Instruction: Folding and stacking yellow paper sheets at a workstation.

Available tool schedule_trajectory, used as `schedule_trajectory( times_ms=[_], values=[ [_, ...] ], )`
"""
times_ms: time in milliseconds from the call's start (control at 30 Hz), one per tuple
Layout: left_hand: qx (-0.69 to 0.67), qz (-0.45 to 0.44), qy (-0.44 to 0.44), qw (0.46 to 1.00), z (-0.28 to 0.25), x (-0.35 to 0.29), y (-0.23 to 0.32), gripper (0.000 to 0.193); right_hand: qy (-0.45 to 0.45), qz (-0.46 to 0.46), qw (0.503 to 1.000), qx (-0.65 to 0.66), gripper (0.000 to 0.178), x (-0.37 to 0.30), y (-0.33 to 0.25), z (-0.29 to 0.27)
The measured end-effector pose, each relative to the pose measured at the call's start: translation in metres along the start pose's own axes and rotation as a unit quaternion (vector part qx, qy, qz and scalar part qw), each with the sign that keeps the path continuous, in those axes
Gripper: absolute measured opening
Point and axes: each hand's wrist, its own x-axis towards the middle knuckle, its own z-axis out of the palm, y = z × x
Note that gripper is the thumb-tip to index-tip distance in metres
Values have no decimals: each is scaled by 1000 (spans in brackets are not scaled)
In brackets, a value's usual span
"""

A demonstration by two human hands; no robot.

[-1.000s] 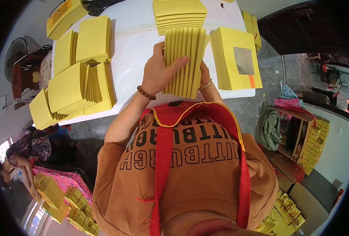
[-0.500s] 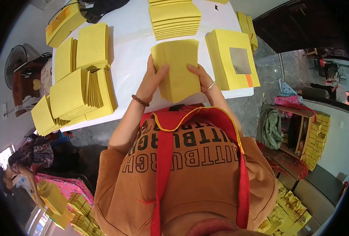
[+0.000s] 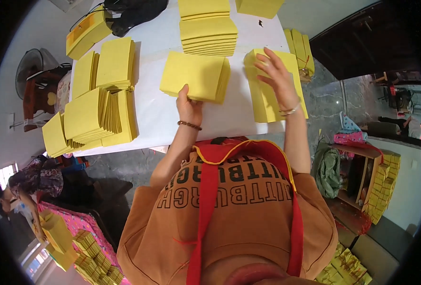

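Note:
A thick stack of yellow paper (image 3: 191,73) is in my left hand (image 3: 190,107), gripped at its near edge. The left thumb lies on top; the fingers beneath are hidden. My right hand (image 3: 277,78) is raised with fingers spread, holding nothing. It hovers over a larger yellow stack (image 3: 266,107) at the table's right side, covering part of it. Beyond the held stack, more folded yellow paper (image 3: 208,35) lies in overlapping layers.
Several yellow stacks (image 3: 115,64) crowd the left of the white table (image 3: 153,114). A black cloth item (image 3: 137,16) lies at the far left. Another person (image 3: 35,190) handles yellow paper at lower left. Yellow bundles (image 3: 383,185) stand beside a wooden cabinet at right.
My right hand has let go of the paper stack and moved right, over the larger stack. The left hand keeps the paper, now turned sideways and a little further left.

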Motion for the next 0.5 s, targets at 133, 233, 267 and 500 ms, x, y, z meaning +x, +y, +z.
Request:
schedule_trajectory(
  times_ms=[133,233,267,500],
  values=[
    [-45,103,44,993,33,15,-45,42,-38,-1,999,-4,47,-4,-8,-57],
    [-56,169,135,975,52,23,-72,44,-4,21,1000,23,42,-5,0,-98],
    [-57,177,138,973,55,26,-77,44,-12,21,999,25,42,-5,5,-112],
    [2,268,215,939,63,35,-85,42,-17,48,998,30,41,-2,19,-176]
  ],
)
